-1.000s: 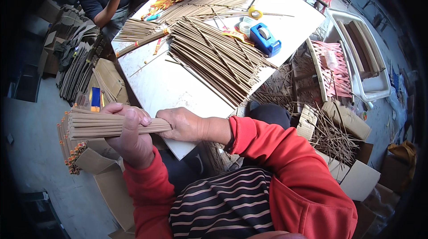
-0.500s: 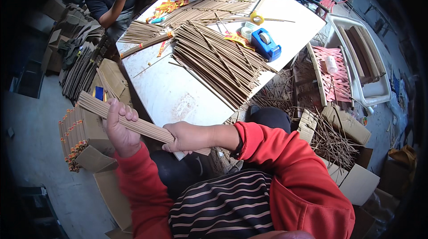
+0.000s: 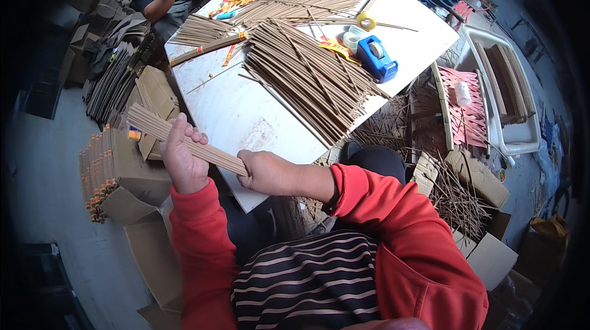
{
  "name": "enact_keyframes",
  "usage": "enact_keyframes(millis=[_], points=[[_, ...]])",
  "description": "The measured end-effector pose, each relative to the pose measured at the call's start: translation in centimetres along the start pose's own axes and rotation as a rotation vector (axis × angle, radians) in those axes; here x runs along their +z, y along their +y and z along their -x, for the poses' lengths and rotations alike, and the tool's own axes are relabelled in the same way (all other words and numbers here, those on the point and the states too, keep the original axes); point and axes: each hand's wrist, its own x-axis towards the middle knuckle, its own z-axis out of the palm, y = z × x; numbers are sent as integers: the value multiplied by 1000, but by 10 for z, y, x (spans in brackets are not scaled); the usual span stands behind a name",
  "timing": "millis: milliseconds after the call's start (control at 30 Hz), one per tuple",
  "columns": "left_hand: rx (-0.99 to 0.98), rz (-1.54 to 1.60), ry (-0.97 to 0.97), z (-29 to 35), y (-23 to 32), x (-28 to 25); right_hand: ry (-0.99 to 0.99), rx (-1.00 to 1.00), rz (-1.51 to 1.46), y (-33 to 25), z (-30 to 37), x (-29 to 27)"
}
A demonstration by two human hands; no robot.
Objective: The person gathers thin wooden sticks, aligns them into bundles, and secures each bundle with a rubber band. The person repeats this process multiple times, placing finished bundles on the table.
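A bundle of brown incense sticks (image 3: 220, 156) slants across both my hands, over the near left edge of the table. My left hand (image 3: 184, 156) is wrapped round its middle, thumb up. My right hand (image 3: 267, 173) closes round the lower right end and covers that end. Beyond my hands, a large pile of loose incense sticks (image 3: 307, 78) lies on the white table (image 3: 252, 127). A few single sticks lie crosswise on top of the pile.
A blue tape dispenser (image 3: 377, 59) and yellow tape roll (image 3: 366, 20) stand right of the pile. Labelled bundles (image 3: 95, 173) stack by an open carton (image 3: 144, 244) at left. A box of broken sticks (image 3: 461, 201) and white tub (image 3: 522, 139) are at right. Two people sit across.
Both hands and the bundle have shifted slightly right and up towards the table. My right hand now covers the bundle's lower end, which stuck out past it before.
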Motion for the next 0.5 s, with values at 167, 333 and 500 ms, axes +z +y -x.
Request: enact_keyframes(millis=[167, 333, 500], points=[[-205, 270, -359, -16, 9, -12, -425, 519, -904, -36, 0, -28], [-122, 55, -129, -7, -5, -12, -292, 534, -522, -37, -5, -19], [-226, 358, -432, -11, -1, -25, -438, 576, -925, -39, -3, -19]])
